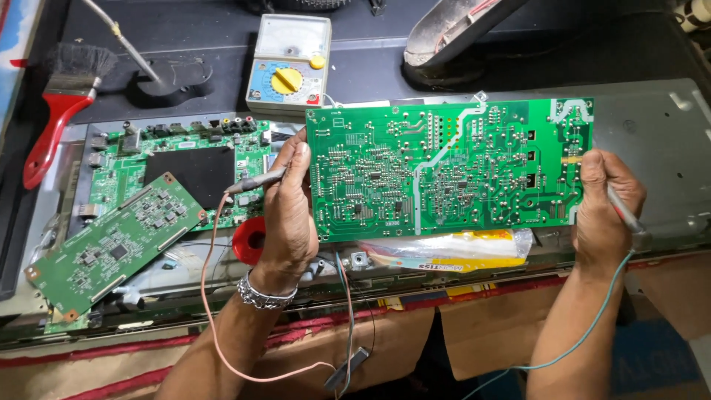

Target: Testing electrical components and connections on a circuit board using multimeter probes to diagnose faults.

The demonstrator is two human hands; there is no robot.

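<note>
A person's left hand (290, 215) and right hand (603, 211) close on opposite edges of a green circuit board (444, 170), each also pinching a test probe (255, 181). Held above the bench centre, the board looks light, stiff, fragile; best gripped by edges.

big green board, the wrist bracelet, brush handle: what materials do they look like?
Green board: likely fibreglass laminate, glossy green coating, shiny solder dots. Bracelet: looks like metal, silvery glinting links. Brush handle: red, smooth, plastic or painted wood; can't tell.

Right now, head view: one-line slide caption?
Both hands, left hand and right hand, hold a green circuit board solder-side up, each gripping a probe, analog multimeter behind.
</note>
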